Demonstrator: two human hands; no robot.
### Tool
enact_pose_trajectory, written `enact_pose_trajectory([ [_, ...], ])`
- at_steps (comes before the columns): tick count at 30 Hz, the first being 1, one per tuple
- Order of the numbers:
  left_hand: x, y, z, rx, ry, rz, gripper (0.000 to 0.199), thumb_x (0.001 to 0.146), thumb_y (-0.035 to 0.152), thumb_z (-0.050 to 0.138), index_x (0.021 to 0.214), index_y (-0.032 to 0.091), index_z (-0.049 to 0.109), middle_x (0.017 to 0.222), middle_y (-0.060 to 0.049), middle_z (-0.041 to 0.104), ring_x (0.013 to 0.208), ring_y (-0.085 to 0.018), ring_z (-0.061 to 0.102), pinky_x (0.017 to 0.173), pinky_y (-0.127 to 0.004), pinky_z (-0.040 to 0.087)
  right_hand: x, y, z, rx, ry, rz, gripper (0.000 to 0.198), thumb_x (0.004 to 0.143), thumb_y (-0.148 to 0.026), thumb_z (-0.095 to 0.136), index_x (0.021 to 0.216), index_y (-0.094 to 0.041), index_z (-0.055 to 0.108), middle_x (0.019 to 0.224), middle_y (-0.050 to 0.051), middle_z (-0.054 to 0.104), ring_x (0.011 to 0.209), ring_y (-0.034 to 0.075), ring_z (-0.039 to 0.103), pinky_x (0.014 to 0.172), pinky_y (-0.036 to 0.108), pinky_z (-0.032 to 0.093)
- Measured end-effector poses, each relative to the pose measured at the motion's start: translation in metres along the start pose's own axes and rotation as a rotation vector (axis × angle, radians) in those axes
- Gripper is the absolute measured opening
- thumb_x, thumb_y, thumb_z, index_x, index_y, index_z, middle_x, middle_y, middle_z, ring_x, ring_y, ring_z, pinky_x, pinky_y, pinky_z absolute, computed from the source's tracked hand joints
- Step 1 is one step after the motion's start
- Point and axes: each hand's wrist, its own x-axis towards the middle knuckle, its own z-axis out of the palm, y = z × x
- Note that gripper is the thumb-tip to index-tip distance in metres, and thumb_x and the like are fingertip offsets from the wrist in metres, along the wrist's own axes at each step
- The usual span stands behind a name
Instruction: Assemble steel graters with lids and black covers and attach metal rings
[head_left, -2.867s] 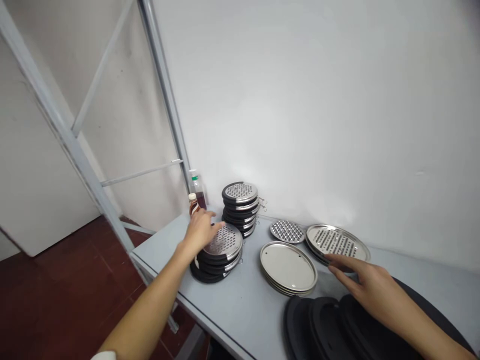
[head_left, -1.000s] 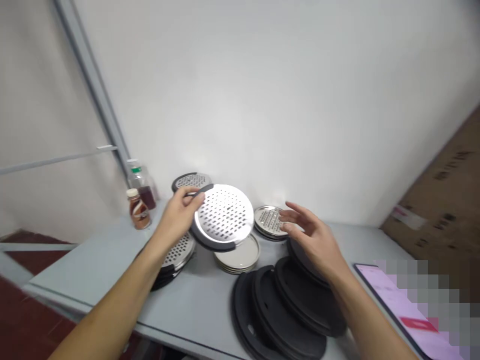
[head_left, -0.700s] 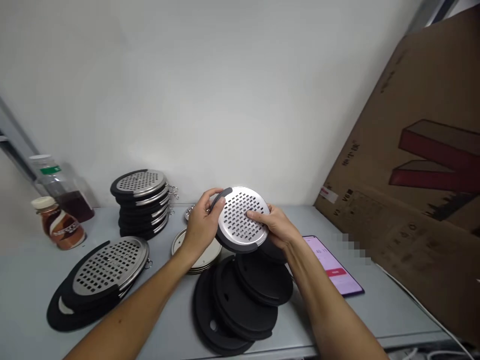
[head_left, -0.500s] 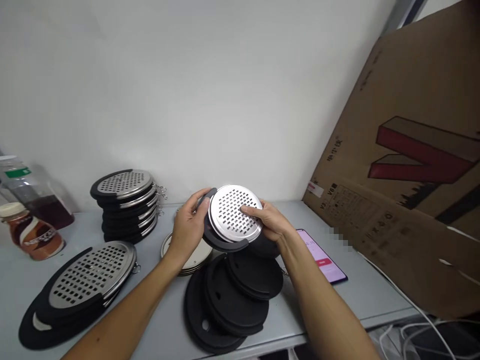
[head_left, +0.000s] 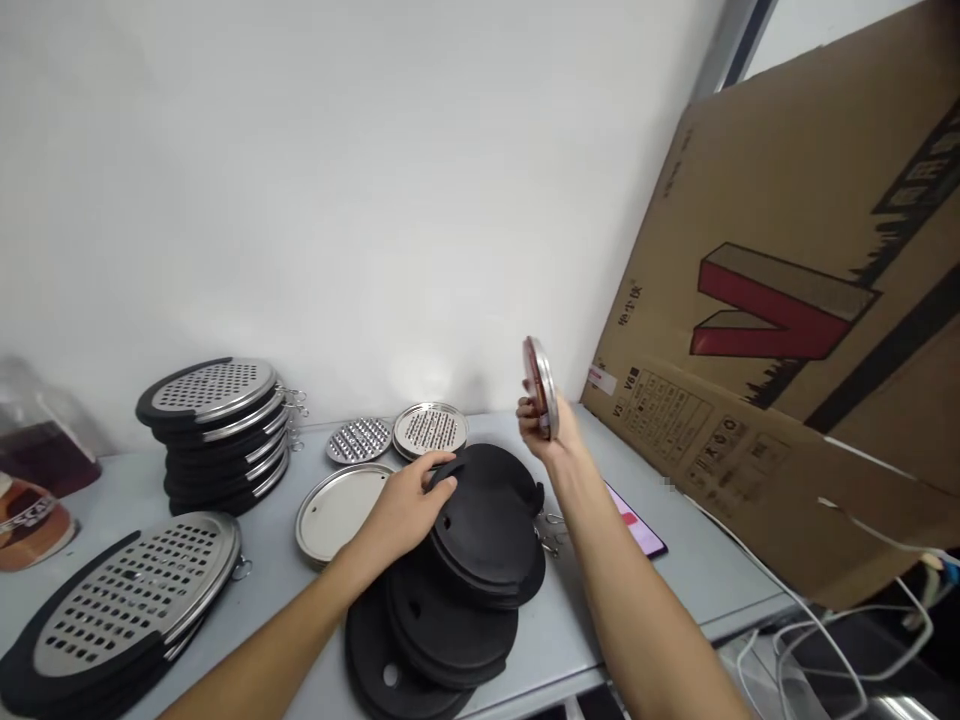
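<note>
My right hand [head_left: 551, 425] is raised above the table, its fingers wrapped round a round metal grater plate [head_left: 546, 388] turned edge-on, with a reddish sheen on its face. My left hand [head_left: 409, 500] pinches the left rim of a round black holder [head_left: 487, 515], which lies on a pile of similar black holders [head_left: 457, 620]. Left of that hand is a plain metal disc [head_left: 337, 515] with a raised rim. Behind it lie a loose perforated grater plate [head_left: 360, 441] and a small pile of rimmed grater plates [head_left: 430, 430].
At left stand a tall stack of black-rimmed graters [head_left: 217, 440] and a lower one [head_left: 120, 610], beside a bottle of dark liquid [head_left: 45, 430] and an orange-brown bottle [head_left: 34, 525]. A phone [head_left: 637, 525] lies by my right forearm; a large cardboard box [head_left: 787, 400] leans at right.
The metal grater plate has come away from the black holder and moved up and right in my right hand, turning edge-on. My left hand has lowered the black holder onto the pile.
</note>
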Motion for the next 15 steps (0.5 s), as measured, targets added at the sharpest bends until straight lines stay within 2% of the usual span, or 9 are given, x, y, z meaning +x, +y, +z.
enact_pose_trajectory([
  [2, 0.0, 0.001, -0.013, 0.189, 0.058, 0.08, 0.04, 0.084, 0.042, 0.06, 0.117, 0.021, 0.066, 0.087, -0.006, 0.071, 0.08, -0.024, 0.067, 0.075, -0.035, 0.053, -0.004, 0.017, 0.011, -0.002, 0.022, 0.032, 0.02, 0.081, -0.034, 0.069, 0.076, -0.018, 0.06, 0.048, -0.004, 0.057, 0.038, 0.009, 0.052, 0.035, 0.017, 0.043],
  [4, -0.001, 0.009, -0.025, 0.241, 0.135, 0.169, 0.042, 0.085, 0.045, 0.061, 0.119, 0.021, 0.066, 0.106, -0.009, 0.069, 0.1, -0.027, 0.064, 0.087, -0.038, 0.051, -0.011, 0.031, 0.022, -0.004, 0.034, 0.041, 0.016, 0.078, -0.029, 0.072, 0.078, -0.016, 0.063, 0.056, -0.001, 0.064, 0.047, 0.012, 0.06, 0.044, 0.02, 0.05],
  [5, -0.003, 0.015, -0.029, 0.193, 0.15, 0.214, 0.046, 0.086, 0.046, 0.06, 0.125, 0.022, 0.061, 0.119, -0.01, 0.065, 0.11, -0.027, 0.06, 0.091, -0.038, 0.05, -0.015, 0.037, 0.028, -0.009, 0.026, 0.032, 0.016, 0.077, -0.028, 0.073, 0.08, -0.015, 0.065, 0.061, 0.001, 0.068, 0.053, 0.014, 0.063, 0.049, 0.022, 0.053],
  [7, -0.007, 0.029, -0.032, 0.013, 0.105, 0.31, 0.055, 0.091, 0.045, 0.054, 0.141, 0.025, 0.044, 0.139, -0.009, 0.052, 0.124, -0.025, 0.052, 0.098, -0.037, 0.048, -0.027, 0.047, 0.038, -0.03, -0.018, -0.023, 0.02, 0.074, -0.03, 0.076, 0.084, -0.014, 0.067, 0.073, 0.003, 0.072, 0.066, 0.017, 0.068, 0.061, 0.026, 0.056],
  [9, -0.014, 0.041, -0.027, -0.101, 0.038, 0.415, 0.061, 0.095, 0.041, 0.05, 0.15, 0.029, 0.026, 0.149, -0.007, 0.042, 0.131, -0.024, 0.047, 0.104, -0.038, 0.045, -0.041, 0.055, 0.048, -0.091, -0.077, -0.123, 0.026, 0.076, -0.037, 0.075, 0.091, -0.016, 0.069, 0.087, 0.004, 0.074, 0.082, 0.02, 0.069, 0.074, 0.03, 0.056],
  [10, -0.017, 0.046, -0.023, -0.077, 0.041, 0.471, 0.063, 0.095, 0.039, 0.05, 0.151, 0.03, 0.022, 0.151, -0.007, 0.039, 0.133, -0.024, 0.045, 0.107, -0.039, 0.042, -0.048, 0.057, 0.052, -0.138, -0.104, -0.173, 0.029, 0.077, -0.04, 0.073, 0.095, -0.017, 0.07, 0.094, 0.004, 0.074, 0.091, 0.021, 0.068, 0.08, 0.032, 0.055],
  [12, -0.022, 0.051, -0.016, 0.111, 0.127, 0.585, 0.068, 0.094, 0.036, 0.053, 0.152, 0.031, 0.019, 0.154, -0.007, 0.033, 0.139, -0.027, 0.037, 0.114, -0.043, 0.034, -0.061, 0.059, 0.058, -0.209, -0.171, -0.221, 0.036, 0.079, -0.047, 0.071, 0.105, -0.022, 0.07, 0.109, 0.003, 0.072, 0.108, 0.023, 0.063, 0.092, 0.035, 0.051],
  [15, -0.021, 0.051, -0.01, 0.456, 0.233, 0.739, 0.069, 0.094, 0.03, 0.053, 0.153, 0.031, 0.018, 0.159, -0.006, 0.022, 0.145, -0.029, 0.023, 0.118, -0.049, 0.026, -0.075, 0.054, 0.062, -0.116, -0.366, -0.083, 0.053, 0.079, -0.06, 0.065, 0.118, -0.025, 0.066, 0.121, 0.005, 0.067, 0.122, 0.026, 0.055, 0.105, 0.041, 0.043],
])
